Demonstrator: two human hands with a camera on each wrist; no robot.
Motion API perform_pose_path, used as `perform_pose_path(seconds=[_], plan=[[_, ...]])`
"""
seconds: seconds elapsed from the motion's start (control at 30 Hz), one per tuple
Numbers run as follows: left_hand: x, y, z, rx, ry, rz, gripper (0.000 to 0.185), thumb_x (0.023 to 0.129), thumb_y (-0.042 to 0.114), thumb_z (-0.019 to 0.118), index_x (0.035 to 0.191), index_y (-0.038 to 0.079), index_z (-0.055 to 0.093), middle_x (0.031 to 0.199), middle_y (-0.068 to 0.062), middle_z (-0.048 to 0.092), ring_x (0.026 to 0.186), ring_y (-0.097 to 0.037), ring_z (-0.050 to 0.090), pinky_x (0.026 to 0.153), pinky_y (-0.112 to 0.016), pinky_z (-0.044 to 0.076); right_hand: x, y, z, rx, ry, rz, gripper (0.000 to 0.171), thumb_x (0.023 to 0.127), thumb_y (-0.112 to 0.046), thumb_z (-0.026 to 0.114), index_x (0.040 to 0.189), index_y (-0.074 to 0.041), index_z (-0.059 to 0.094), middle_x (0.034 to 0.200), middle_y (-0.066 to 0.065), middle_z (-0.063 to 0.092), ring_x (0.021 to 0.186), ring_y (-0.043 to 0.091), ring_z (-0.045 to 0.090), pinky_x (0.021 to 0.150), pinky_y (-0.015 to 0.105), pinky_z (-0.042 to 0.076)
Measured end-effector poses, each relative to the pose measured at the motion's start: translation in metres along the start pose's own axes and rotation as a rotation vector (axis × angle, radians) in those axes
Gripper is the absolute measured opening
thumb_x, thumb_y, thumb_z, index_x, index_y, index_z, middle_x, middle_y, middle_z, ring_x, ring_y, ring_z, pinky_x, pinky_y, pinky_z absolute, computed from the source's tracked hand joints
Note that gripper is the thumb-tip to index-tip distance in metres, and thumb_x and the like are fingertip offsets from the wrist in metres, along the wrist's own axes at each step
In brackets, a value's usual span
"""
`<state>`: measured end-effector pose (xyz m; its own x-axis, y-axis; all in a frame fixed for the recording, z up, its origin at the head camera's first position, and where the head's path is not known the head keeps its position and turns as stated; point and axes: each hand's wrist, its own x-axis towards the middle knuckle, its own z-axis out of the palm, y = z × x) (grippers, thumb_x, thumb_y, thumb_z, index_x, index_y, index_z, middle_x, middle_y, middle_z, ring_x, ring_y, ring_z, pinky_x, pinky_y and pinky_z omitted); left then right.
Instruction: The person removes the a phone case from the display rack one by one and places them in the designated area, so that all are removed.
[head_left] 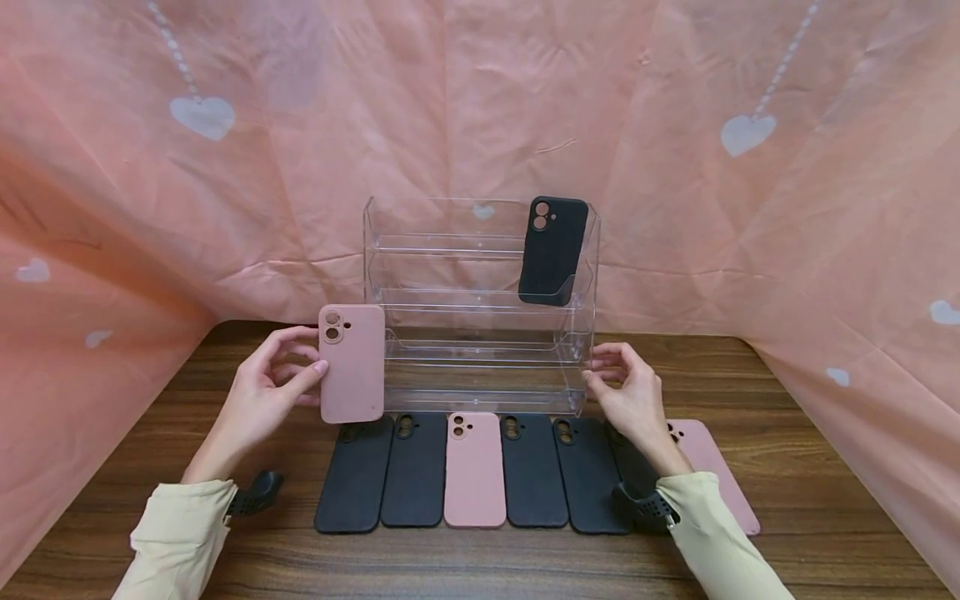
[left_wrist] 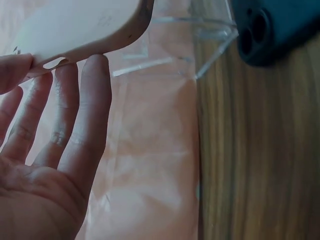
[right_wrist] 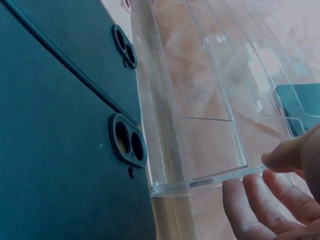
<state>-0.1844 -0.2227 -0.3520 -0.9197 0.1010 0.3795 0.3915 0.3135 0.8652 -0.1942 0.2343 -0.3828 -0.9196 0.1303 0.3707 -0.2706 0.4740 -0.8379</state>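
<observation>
My left hand (head_left: 262, 385) pinches a pink phone case (head_left: 354, 375) by its side edge, thumb on the back and fingers behind. The case stands upright at the left front of a clear tiered display rack (head_left: 480, 353). In the left wrist view, the fingertips lie along the rim of the case (left_wrist: 95, 25) beside a slot. My right hand (head_left: 628, 396) holds the right side of the rack; in the right wrist view, the thumb and fingers meet at the edge of its clear wall (right_wrist: 215, 180). A black phone case (head_left: 555, 250) leans in an upper tier at the right.
Along the rack's front, a row of phone cases lies on the wooden table (head_left: 480, 567): several black ones (head_left: 412, 475), a pink one (head_left: 476, 475) mid-row and another pink one (head_left: 720, 471) at the right end, partly under my right forearm. Pink cloth (head_left: 480, 100) hangs behind and at both sides.
</observation>
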Motion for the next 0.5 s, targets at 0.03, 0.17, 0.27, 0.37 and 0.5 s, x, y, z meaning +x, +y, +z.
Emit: perform_pose_path(seconds=[0.03, 0.17, 0.27, 0.37, 0.5], plan=[[-0.001, -0.002, -0.002, 0.007, -0.003, -0.003, 0.046, 0.097, 0.008, 0.07, 0.14, 0.008, 0.053, 0.101, 0.005, 0.064, 0.078, -0.008, 0.074, 0.064, -0.04, 0.064, 0.0, 0.0, 0.0, -0.001, 0.0, -0.001, 0.033, 0.088, 0.004, 0.074, 0.12, 0.0, 0.063, 0.106, 0.023, 0.071, 0.09, 0.035, 0.075, 0.061, 0.018, 0.06], [-0.005, -0.01, -0.012, 0.02, -0.004, -0.022, 0.048, 0.097, 0.008, 0.069, 0.141, 0.009, 0.051, 0.099, 0.007, 0.065, 0.077, -0.009, 0.074, 0.063, -0.04, 0.064, -0.001, 0.0, 0.0, -0.007, 0.001, -0.001, 0.034, 0.088, 0.004, 0.074, 0.12, -0.001, 0.063, 0.106, 0.023, 0.071, 0.09, 0.036, 0.075, 0.061, 0.018, 0.059], [-0.008, -0.016, -0.019, 0.031, 0.003, -0.034, 0.048, 0.097, 0.007, 0.069, 0.142, 0.009, 0.05, 0.099, 0.009, 0.065, 0.077, -0.008, 0.074, 0.061, -0.038, 0.064, -0.001, 0.0, -0.001, -0.014, -0.001, 0.002, 0.034, 0.089, 0.003, 0.074, 0.12, -0.001, 0.063, 0.106, 0.023, 0.071, 0.091, 0.036, 0.075, 0.061, 0.017, 0.059], [-0.011, -0.021, -0.025, 0.034, 0.002, -0.041, 0.049, 0.097, 0.006, 0.068, 0.142, 0.01, 0.05, 0.099, 0.011, 0.066, 0.077, -0.007, 0.075, 0.061, -0.037, 0.064, -0.001, -0.001, -0.001, -0.015, -0.005, 0.004, 0.034, 0.089, 0.003, 0.074, 0.121, -0.001, 0.063, 0.106, 0.023, 0.071, 0.091, 0.037, 0.074, 0.061, 0.018, 0.059], [-0.014, -0.027, -0.031, 0.01, -0.016, -0.063, 0.051, 0.097, 0.005, 0.068, 0.144, 0.012, 0.049, 0.098, 0.01, 0.066, 0.076, -0.009, 0.075, 0.06, -0.039, 0.064, 0.0, -0.001, 0.0, -0.015, -0.007, 0.005, 0.034, 0.089, 0.004, 0.073, 0.121, 0.0, 0.062, 0.107, 0.024, 0.071, 0.092, 0.038, 0.074, 0.061, 0.018, 0.059]])
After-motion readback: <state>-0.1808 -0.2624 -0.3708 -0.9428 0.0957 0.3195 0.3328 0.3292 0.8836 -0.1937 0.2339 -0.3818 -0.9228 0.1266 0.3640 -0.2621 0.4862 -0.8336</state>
